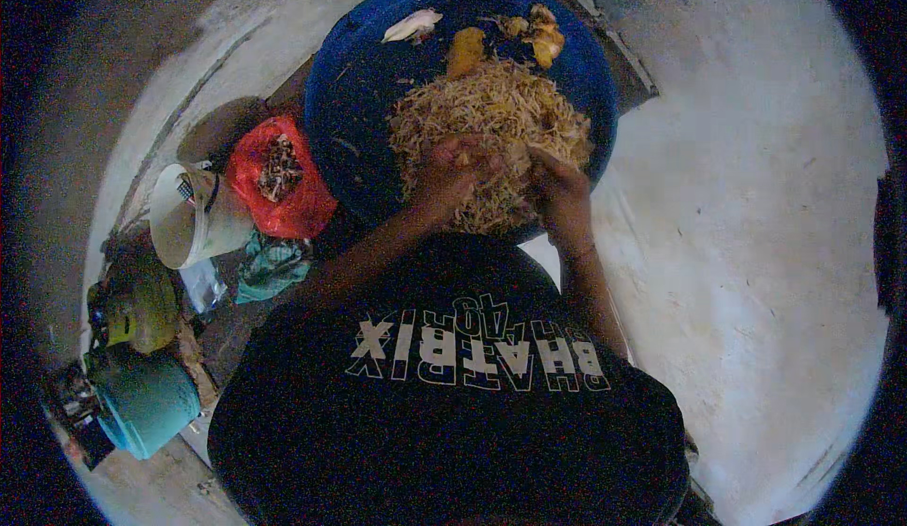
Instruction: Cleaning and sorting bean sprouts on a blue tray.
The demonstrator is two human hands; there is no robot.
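A large round blue basin [340,80] lies before me with a heap of pale shredded food [489,101], perhaps shredded meat. My left hand [453,168] rests over the left part of the heap, its fingers bent. At the heap's right side is my right hand [556,175], with a pale piece close to its fingertips. Whether either hand grips anything is too dark and grainy to tell. Beyond the heap lie a whitish piece [412,25], a yellow-brown piece [466,51] and several yellowish chunks [545,41], which look like meat.
Left of the basin stand a red plastic bag [312,200] holding dark and pale scraps and a tipped whitish bucket [227,221]. Nearer are a green patterned cloth or bag [273,264], a clear plastic packet [203,285], a yellow-green container [152,313] and a turquoise container [152,398].
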